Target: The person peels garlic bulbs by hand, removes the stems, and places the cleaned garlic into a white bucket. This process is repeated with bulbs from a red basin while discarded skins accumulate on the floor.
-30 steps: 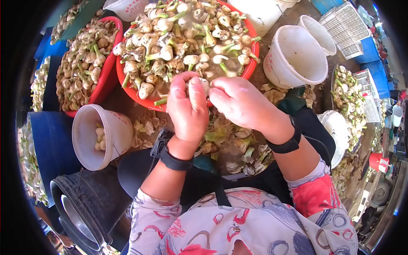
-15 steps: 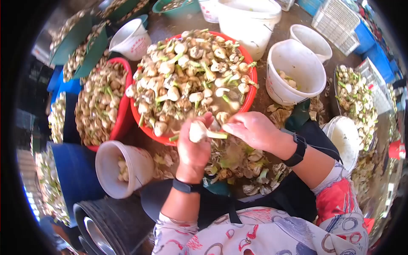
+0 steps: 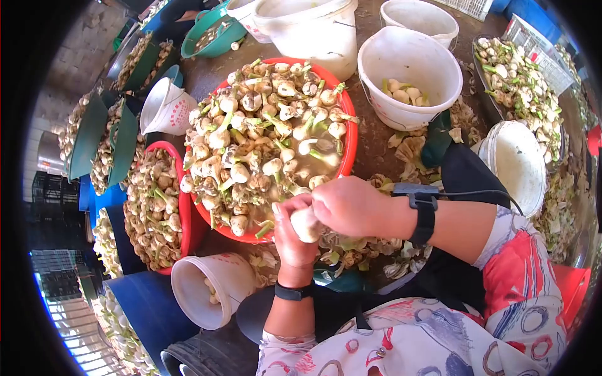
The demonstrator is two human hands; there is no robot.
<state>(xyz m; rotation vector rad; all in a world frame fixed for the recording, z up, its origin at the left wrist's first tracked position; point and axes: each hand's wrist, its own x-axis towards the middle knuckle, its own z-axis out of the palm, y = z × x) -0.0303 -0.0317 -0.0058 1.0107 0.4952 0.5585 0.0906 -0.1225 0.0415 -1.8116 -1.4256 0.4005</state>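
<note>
A pale garlic bulb sits in the fingers of my left hand, which curl round its lower side. Against the bulb's upper right, my right hand is closed at the stem end; its fingertips and the stem are hidden. Both hands are just in front of a red tub heaped with unpeeled garlic bulbs, many with green stems, and some murky water shows at its right side. Garlic skins lie on the floor below my hands.
A white bucket with peeled garlic stands at the right, another white bucket at the left. More garlic fills a second red tub and a tray. A blue container stands at lower left.
My right hand has come in from the right onto the bulb, covering the stem that showed before. The bulb now tilts downward in my left hand. The whole view has shifted and turned.
</note>
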